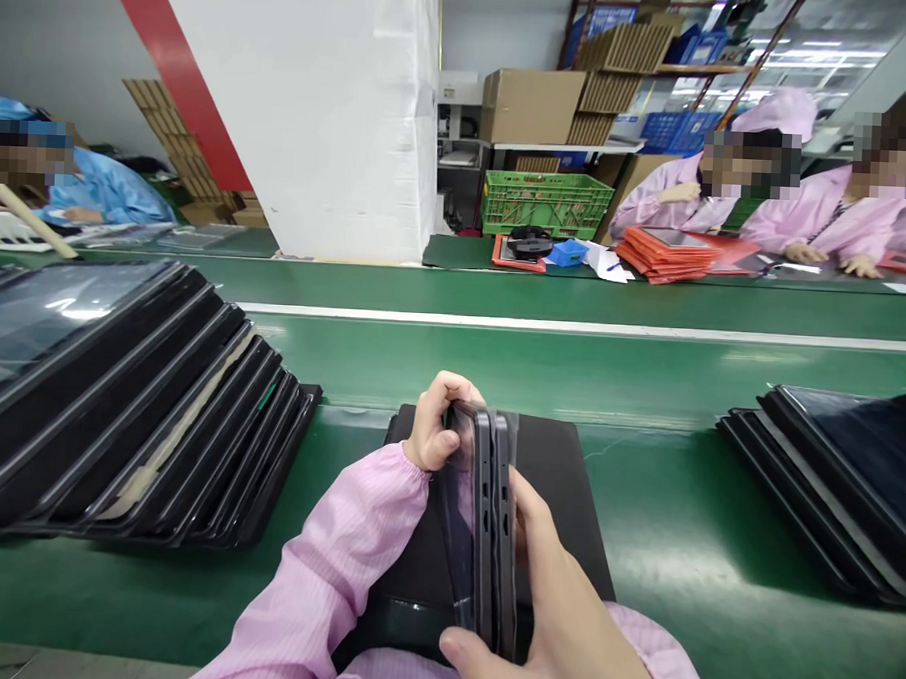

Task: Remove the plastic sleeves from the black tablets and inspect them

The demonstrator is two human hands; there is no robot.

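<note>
Green conveyor belt (pixel 572 375) under black tablet stacks (pixel 119 415); pink-smocked co-workers (pixel 819 220) beyond.

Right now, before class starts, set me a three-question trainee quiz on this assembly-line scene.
1. What do the left hand and right hand grip together?
2. True or false: stacked black-framed panels lie on only one side of the hands.
3. What colour is the crate beyond the conveyor belt?

Key:
1. Upright dark-framed panels
2. False: there is a left stack and a right stack
3. Green
</note>
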